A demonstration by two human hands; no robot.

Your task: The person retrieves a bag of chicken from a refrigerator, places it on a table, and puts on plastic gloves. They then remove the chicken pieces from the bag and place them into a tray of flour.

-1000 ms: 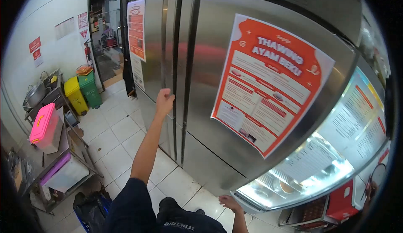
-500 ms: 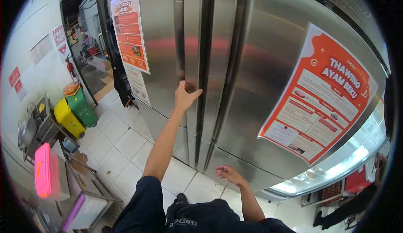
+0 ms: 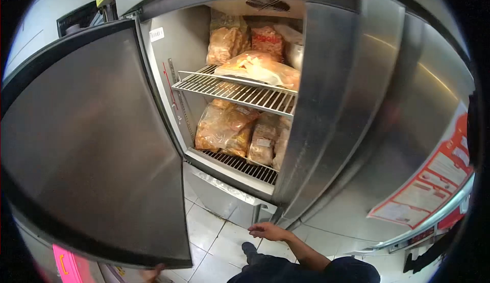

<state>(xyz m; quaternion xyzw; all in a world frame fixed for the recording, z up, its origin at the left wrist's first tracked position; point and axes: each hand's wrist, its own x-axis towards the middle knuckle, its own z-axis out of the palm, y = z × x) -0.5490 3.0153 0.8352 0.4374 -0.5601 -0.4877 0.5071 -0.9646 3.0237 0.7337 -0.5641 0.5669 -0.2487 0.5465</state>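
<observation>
The steel fridge's upper left door [image 3: 97, 145] stands swung wide open toward me. Inside, clear bags of orange-brown food [image 3: 229, 127] lie on the lower wire rack, and more bags [image 3: 258, 66] sit on the upper wire shelf [image 3: 235, 91]. My right hand [image 3: 268, 230] hangs low in front of the fridge's base, fingers loosely apart, holding nothing. My left hand [image 3: 153, 272] is almost wholly hidden behind the open door; only a small bit shows below the door's lower edge.
The right fridge door [image 3: 398, 130] is closed and carries an orange-and-white poster [image 3: 434, 186]. A pink-lidded box [image 3: 64, 265] shows at the lower left. White floor tiles [image 3: 209, 232] lie below. The open door blocks the whole left side.
The left fridge door, closed with my left hand on its handle, has swung open toward me. The bags and shelves inside are now in sight. My left hand has gone behind the door.
</observation>
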